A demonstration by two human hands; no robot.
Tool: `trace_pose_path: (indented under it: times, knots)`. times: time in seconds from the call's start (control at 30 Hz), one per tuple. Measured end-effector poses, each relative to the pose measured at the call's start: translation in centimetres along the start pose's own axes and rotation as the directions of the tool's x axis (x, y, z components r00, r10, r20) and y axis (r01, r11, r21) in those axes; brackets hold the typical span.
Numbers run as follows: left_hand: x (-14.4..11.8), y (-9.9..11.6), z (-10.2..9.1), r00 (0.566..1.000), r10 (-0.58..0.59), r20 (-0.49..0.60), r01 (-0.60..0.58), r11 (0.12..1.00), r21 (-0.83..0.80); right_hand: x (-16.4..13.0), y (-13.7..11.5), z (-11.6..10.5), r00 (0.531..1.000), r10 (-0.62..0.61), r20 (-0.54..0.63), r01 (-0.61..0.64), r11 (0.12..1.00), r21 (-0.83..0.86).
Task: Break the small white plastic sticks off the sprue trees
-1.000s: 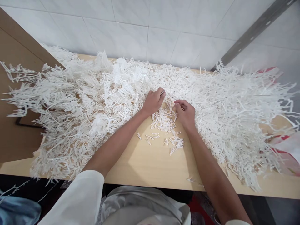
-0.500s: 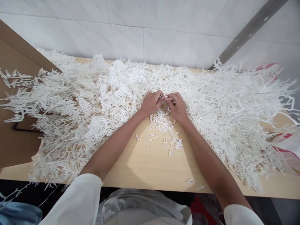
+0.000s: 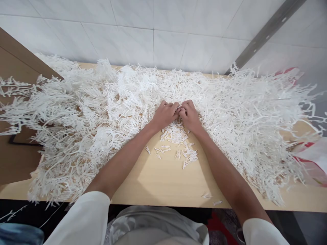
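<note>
Both forearms reach forward over the worktop (image 3: 158,183) and meet at the near edge of the big heap of white plastic sprigs (image 3: 102,109). The left hand (image 3: 165,114) is curled, knuckles up, fingers folded in; the right hand (image 3: 189,114) mirrors it, and the fingertips of the two touch. Between them they pinch a small white piece (image 3: 179,108), too small to make out further. Just nearer the person than the hands lies a loose scatter of short white sticks (image 3: 176,139) on bare wood. The heap spreads far to either side of the hands and back to the tiled wall (image 3: 153,37). A brown board (image 3: 15,68) stands at the heap's left end, a red and white bag (image 3: 311,156) at its right.
</note>
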State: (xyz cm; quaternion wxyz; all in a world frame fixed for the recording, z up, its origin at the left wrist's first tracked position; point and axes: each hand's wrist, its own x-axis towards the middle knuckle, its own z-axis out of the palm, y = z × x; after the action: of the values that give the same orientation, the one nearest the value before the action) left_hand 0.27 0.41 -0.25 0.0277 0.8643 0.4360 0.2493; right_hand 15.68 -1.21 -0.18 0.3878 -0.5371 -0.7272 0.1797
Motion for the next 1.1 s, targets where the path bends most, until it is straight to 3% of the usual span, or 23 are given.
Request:
trace_pose_path:
  times: [0.27, 0.8, 0.9, 1.0, 1.1]
  knots:
    - [0.0, 0.5, -0.2, 0.999, 0.019, 0.036, -0.021, 0.999, 0.046, 0.3, 0.0, -0.1, 0.998, 0.035, 0.06, -0.032, 0.998, -0.052]
    - [0.1, 0.9, 0.3, 0.999, -0.007, 0.039, 0.006, 1.0, 0.017, 0.3, -0.5, -0.4, 1.0, 0.02, -0.015, -0.02, 0.999, -0.027]
    - [0.2, 0.2, 0.1, 0.994, -0.107, -0.023, 0.106, 0.993, -0.045, -0.2, -0.9, -0.5, 0.996, -0.013, -0.085, 0.009, 0.999, -0.047]
    - [0.2, -0.9, -0.5, 0.936, -0.335, -0.107, 0.317, 0.935, -0.158, -0.8, -1.1, -0.5, 0.985, -0.049, -0.166, 0.047, 0.999, -0.015]
    - [0.1, -1.3, -1.3, 0.946, -0.304, -0.113, 0.274, 0.935, -0.223, -0.8, -0.9, -0.5, 0.976, 0.025, -0.217, -0.004, 0.995, 0.097]
